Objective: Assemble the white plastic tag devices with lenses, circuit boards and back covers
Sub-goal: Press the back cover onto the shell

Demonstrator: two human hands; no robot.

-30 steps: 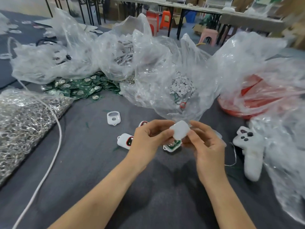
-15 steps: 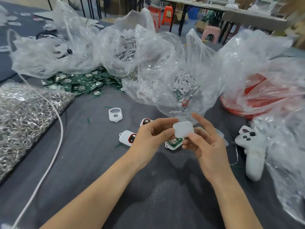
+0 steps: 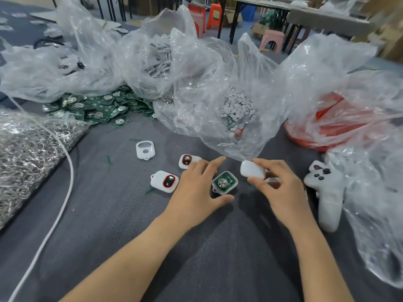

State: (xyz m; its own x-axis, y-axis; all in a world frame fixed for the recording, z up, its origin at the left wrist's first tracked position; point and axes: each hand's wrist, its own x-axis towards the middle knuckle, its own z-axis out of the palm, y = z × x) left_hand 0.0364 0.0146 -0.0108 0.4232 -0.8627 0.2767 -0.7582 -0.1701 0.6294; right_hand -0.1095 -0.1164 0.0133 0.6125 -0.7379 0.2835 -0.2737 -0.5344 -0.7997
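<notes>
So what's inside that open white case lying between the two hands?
A green circuit board with a round silvery part at its middle fills the white case. Anything beneath the board is covered and cannot be seen.

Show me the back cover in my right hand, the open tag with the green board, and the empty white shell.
back cover (image 3: 251,169): head view, middle of its white face.
open tag (image 3: 224,182): head view, green board inside it.
empty white shell (image 3: 151,152): head view, right side of its frame.

White back cover (image 3: 251,170) pinched aloft, open tag shell (image 3: 224,182) showing green circuit board, flat on cloth
</notes>
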